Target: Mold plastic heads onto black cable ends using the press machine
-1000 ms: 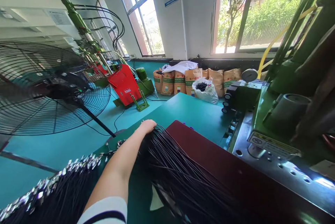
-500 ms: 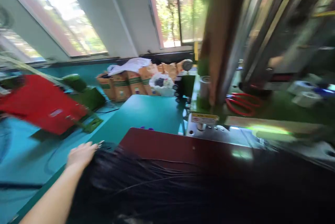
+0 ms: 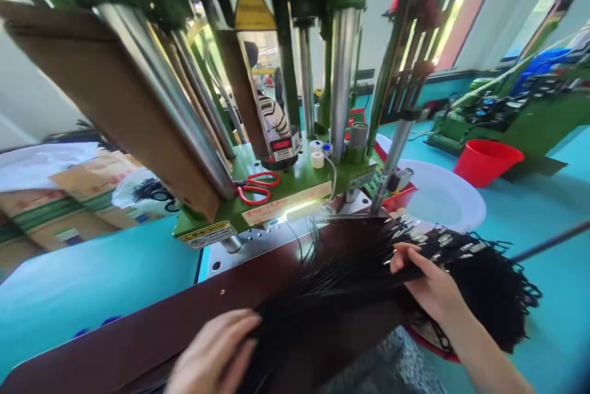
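Note:
A big bundle of thin black cables [image 3: 332, 295] with silver metal ends lies across the brown work board and spills over its right end. My right hand [image 3: 428, 286] is closed around some of these cables near their metal ends. At the lower middle, my left hand [image 3: 216, 345] reaches over the other part of the bundle, its fingers stretched and its thumb apart, slightly blurred. Whether its fingertips touch the cables I cannot tell. The brown board [image 3: 179, 320] runs along the front of a green press [image 3: 295, 197] with steel columns.
Red-handled scissors [image 3: 257, 188] and small white rolls [image 3: 317, 159] rest on the press base. A white round tub [image 3: 474, 203] and a red bucket [image 3: 488, 160] stand at the right. Cardboard boxes [image 3: 92, 185] are at the left behind a teal table [image 3: 138, 259]. Another person [image 3: 273, 114] shows behind the press.
The view has swung right, bringing the press front and the cables' right end into sight. My left hand has left the cable ends at the far left; my right hand now shows.

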`<state>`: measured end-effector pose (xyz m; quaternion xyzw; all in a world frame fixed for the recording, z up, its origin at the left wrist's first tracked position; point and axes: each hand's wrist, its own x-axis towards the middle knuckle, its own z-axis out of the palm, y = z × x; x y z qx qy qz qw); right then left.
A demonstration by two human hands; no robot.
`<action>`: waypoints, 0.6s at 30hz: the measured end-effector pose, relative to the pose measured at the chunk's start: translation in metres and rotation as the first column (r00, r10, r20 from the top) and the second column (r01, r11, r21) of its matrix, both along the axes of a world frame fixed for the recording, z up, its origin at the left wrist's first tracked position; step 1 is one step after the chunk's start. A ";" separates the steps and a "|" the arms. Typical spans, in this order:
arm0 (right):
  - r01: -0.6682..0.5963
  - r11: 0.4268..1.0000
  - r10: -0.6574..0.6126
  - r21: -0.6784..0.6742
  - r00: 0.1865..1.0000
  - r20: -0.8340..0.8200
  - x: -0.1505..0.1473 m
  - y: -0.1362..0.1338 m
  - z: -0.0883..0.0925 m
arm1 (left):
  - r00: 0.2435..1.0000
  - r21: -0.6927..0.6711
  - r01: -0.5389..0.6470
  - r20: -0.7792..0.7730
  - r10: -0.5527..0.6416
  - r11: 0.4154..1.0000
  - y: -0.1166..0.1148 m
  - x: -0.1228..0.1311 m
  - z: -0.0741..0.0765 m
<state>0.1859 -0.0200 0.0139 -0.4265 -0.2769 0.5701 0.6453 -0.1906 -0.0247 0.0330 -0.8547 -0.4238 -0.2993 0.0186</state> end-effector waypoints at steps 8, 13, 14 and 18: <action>-0.183 0.979 0.140 0.094 0.927 0.349 0.005 -0.027 0.027 | 0.952 -0.604 0.274 0.060 -0.301 0.749 -0.004 0.198 0.009; -0.619 0.768 0.506 0.166 0.745 0.435 -0.013 -0.027 0.016 | 0.847 -0.810 0.528 0.482 -0.224 0.253 -0.019 0.189 0.003; -0.658 0.734 0.550 0.168 0.721 0.423 -0.018 -0.028 0.011 | 0.775 -0.761 0.632 0.620 -0.121 0.147 -0.023 0.192 0.000; -0.657 0.747 0.616 0.102 0.742 0.263 -0.028 -0.025 0.002 | 0.419 -0.498 0.861 0.809 0.412 0.104 -0.031 0.221 -0.019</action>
